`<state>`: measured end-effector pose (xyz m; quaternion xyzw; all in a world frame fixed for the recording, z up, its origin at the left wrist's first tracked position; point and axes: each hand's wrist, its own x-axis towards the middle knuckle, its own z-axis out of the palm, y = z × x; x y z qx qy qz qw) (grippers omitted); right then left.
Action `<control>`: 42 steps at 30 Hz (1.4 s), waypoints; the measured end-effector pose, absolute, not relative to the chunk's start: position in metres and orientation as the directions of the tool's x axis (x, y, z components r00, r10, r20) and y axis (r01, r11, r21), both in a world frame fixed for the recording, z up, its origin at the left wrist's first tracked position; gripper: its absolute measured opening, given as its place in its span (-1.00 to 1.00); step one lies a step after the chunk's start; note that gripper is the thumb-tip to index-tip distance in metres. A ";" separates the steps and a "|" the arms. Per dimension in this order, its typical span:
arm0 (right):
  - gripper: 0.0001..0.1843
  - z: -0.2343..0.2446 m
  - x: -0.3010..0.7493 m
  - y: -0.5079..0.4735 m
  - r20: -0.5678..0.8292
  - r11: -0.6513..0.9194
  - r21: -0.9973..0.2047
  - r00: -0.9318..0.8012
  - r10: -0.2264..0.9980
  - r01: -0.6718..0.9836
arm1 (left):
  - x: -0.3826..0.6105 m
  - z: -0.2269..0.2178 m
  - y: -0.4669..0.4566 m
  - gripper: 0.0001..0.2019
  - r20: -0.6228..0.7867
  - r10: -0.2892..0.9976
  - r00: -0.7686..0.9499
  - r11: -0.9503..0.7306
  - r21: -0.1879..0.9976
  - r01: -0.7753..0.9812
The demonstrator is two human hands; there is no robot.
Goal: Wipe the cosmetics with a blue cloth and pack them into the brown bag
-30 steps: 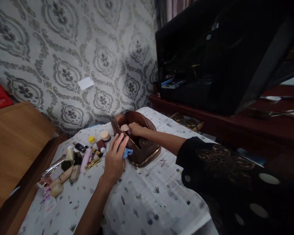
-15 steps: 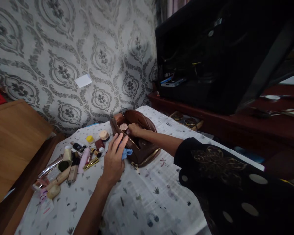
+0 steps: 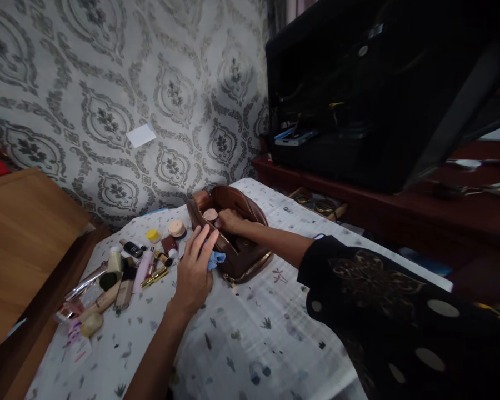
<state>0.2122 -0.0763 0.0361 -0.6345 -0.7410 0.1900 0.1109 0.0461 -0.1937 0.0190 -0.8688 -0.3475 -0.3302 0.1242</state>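
A brown leather handbag with gold zips stands unzipped on the patterned white cloth. My right hand reaches into its opening with the fingers closed; a pale bit shows at the fingertips, too small to name. Beside it, inside the bag, is a round pinkish item. My left hand rests against the bag's near left side, fingers laid along the rim. A crumpled blue cloth sticks out from under its palm, pinned between hand and bag.
Left of the bag lie several cosmetics, among them a yellow-lidded jar, a round beige jar, a gold tube and a foundation bottle. A wooden cabinet borders the left; a black television stands at right.
Both hands keep nearly the same places at the bag. The view has shifted very slightly, and the right sleeve sits a touch further right.
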 end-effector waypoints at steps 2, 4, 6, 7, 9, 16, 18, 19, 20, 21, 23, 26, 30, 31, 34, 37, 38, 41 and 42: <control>-0.63 0.039 0.212 -0.078 -0.085 0.121 -0.426 -0.172 0.981 0.897 | 0.046 0.019 -0.194 -0.23 0.660 0.527 0.536 -0.724 0.019 0.690; -0.63 0.044 0.213 -0.080 -0.094 0.114 -0.426 -0.169 0.981 0.898 | 0.046 0.019 -0.194 -0.22 0.657 0.531 0.535 -0.720 0.018 0.694; -0.63 0.054 0.214 -0.082 -0.095 0.101 -0.422 -0.155 0.983 0.901 | 0.045 0.019 -0.194 -0.22 0.651 0.536 0.537 -0.714 0.011 0.700; -0.64 0.060 0.215 -0.084 -0.089 0.095 -0.421 -0.145 0.985 0.902 | 0.045 0.019 -0.194 -0.21 0.648 0.539 0.538 -0.711 0.007 0.704; -0.67 0.075 0.219 -0.088 -0.051 0.097 -0.427 -0.130 0.990 0.899 | 0.044 0.020 -0.194 -0.21 0.636 0.546 0.545 -0.708 0.002 0.706; -0.62 0.109 0.245 -0.128 0.179 0.238 -0.466 -0.173 0.969 0.852 | 0.044 0.028 -0.197 -0.25 0.592 0.575 0.564 -0.725 0.050 0.687; -0.67 0.105 0.251 -0.144 0.185 0.313 -0.432 -0.256 0.949 0.846 | 0.041 0.028 -0.199 -0.22 0.581 0.603 0.546 -0.720 0.101 0.687; -0.70 0.101 0.254 -0.152 0.175 0.361 -0.404 -0.317 0.932 0.840 | 0.037 0.028 -0.199 -0.22 0.584 0.622 0.522 -0.709 0.138 0.691; -0.72 0.097 0.256 -0.161 0.162 0.410 -0.375 -0.377 0.912 0.831 | 0.031 0.026 -0.198 -0.22 0.593 0.643 0.484 -0.692 0.180 0.699; -0.74 0.092 0.258 -0.169 0.149 0.447 -0.349 -0.422 0.894 0.824 | 0.023 0.025 -0.197 -0.25 0.607 0.667 0.433 -0.667 0.226 0.710; -0.74 0.082 0.261 -0.185 0.146 0.460 -0.318 -0.436 0.888 0.829 | 0.001 0.019 -0.193 -0.33 0.644 0.708 0.289 -0.596 0.326 0.734; -0.73 0.070 0.260 -0.206 0.251 0.399 -0.316 -0.330 0.910 0.861 | -0.040 0.007 -0.186 -0.48 0.676 0.737 -0.005 -0.446 0.492 0.747; -0.70 0.053 0.241 -0.226 0.613 0.577 -0.361 -0.280 0.739 0.732 | -0.069 -0.017 -0.186 -0.53 0.619 0.733 -0.281 -0.283 0.654 0.702; -0.70 0.046 0.231 -0.229 0.673 0.662 -0.354 -0.312 0.671 0.660 | -0.068 -0.023 -0.188 -0.53 0.611 0.742 -0.275 -0.287 0.661 0.693; -0.68 0.015 0.190 -0.227 0.667 0.807 -0.382 -0.470 0.578 0.450 | -0.055 -0.039 -0.191 -0.52 0.614 0.783 -0.102 -0.401 0.623 0.671; -0.42 -0.024 0.145 -0.210 0.486 0.632 -0.566 -0.405 0.774 0.529 | -0.042 -0.050 -0.187 -0.47 0.559 0.824 0.089 -0.483 0.612 0.627; -0.35 -0.036 0.133 -0.203 0.409 0.537 -0.622 -0.349 0.843 0.570 | -0.040 -0.054 -0.184 -0.46 0.523 0.841 0.135 -0.488 0.627 0.607; -0.19 -0.065 0.110 -0.185 0.283 0.400 -0.709 -0.286 0.916 0.580 | -0.040 -0.060 -0.178 -0.49 0.439 0.877 0.196 -0.470 0.696 0.542; -0.16 -0.071 0.107 -0.181 0.281 0.389 -0.730 -0.272 0.920 0.562 | -0.041 -0.061 -0.177 -0.50 0.429 0.886 0.179 -0.455 0.724 0.519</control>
